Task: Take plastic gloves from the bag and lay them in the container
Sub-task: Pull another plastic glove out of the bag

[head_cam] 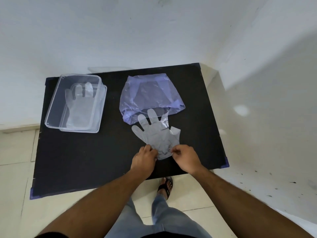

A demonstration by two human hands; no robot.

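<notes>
black table point(72, 160): hands point(145, 158) point(184, 156) hide glove point(154, 134) cuff.

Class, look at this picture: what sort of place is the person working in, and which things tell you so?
Probably a plain room in a home or small workshop: a low black table set in a corner of bare white walls, on a pale tiled floor.

Black table top point(82, 157) with purple corner tape, translucent violet bag point(151, 95) at twelve o'clock, clear glove point(154, 133), clear container point(51, 110) at ten, pale blue jeans point(164, 219)
</notes>
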